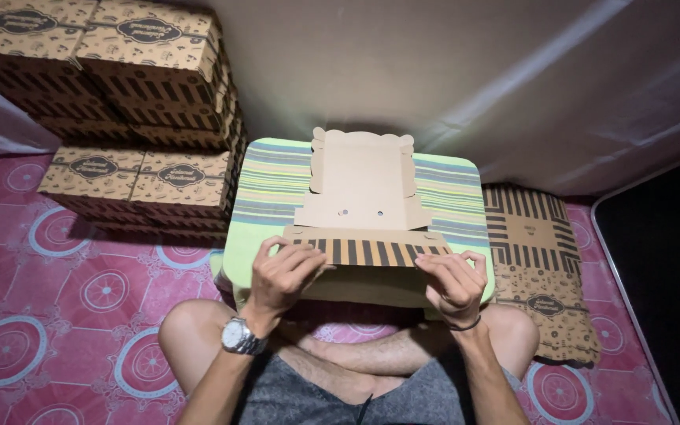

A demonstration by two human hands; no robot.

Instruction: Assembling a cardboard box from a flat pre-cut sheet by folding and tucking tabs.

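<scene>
Beside the striped cushion (277,185), stacked printed boxes (147,86) are sitting; atop it, a flat cardboard box blank (362,193) is lying, its near striped flap being pinched by the left hand (281,275) and right hand (454,282).

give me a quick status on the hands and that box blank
Left hand and right hand both gripping the striped flap. Cardboard blank flat on striped cushion. Nothing in the way.
</scene>
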